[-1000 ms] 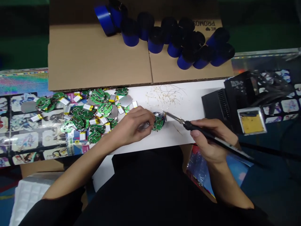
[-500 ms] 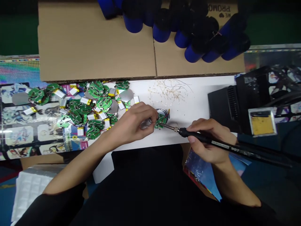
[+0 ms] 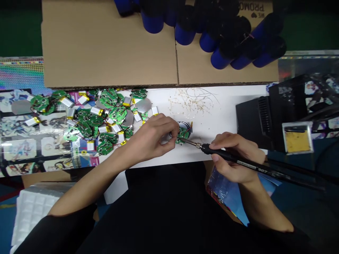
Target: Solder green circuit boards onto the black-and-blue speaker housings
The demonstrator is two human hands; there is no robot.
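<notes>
the left fingers (image 3: pixel 173 129) were pinched on a round green circuit board (image 3: pixel 182 135), which sat on a round silver metal disc (image 3: pixel 184 124) on the white tabletop (image 3: pixel 225 106). the right fingers (image 3: pixel 217 141) gripped a black soldering iron (image 3: pixel 225 154), its metal tip touching the board. further left lay a heap of green boards (image 3: pixel 108 97) and small silver pouch batteries (image 3: pixel 96 112).

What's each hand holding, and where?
The right hand grips a soldering iron by its black handle. The left hand pinches a round green circuit board at its left edge.
</notes>
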